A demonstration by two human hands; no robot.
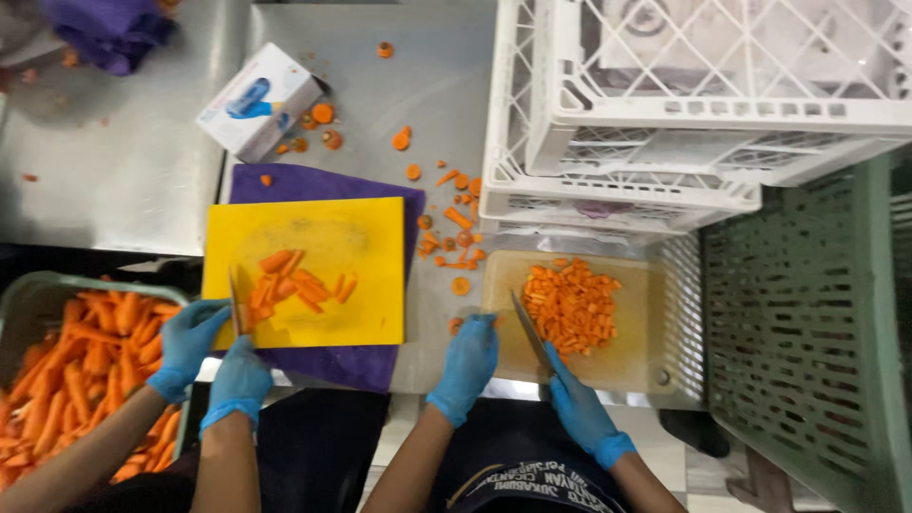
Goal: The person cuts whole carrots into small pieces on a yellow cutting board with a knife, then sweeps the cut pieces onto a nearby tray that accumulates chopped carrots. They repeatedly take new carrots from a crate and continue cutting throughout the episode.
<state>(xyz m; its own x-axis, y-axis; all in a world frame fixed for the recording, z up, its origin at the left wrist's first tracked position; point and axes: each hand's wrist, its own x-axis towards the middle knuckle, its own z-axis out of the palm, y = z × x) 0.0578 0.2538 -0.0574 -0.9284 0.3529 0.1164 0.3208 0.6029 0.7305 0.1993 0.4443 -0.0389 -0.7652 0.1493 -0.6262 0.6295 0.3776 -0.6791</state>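
Carrot pieces [570, 304] lie on my cutting board [636, 356]. Stacked crates [665, 180] stand behind it. A second cutting board [361, 237] lies left on the table [123, 180]; a carrot tub [28, 304] lies farther left.

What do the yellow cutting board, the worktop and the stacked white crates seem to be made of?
Yellow cutting board: probably plastic, matte, uniform colour. Worktop: likely stainless steel, dull grey with soft reflections. White crates: moulded plastic, judging by the lattice walls.
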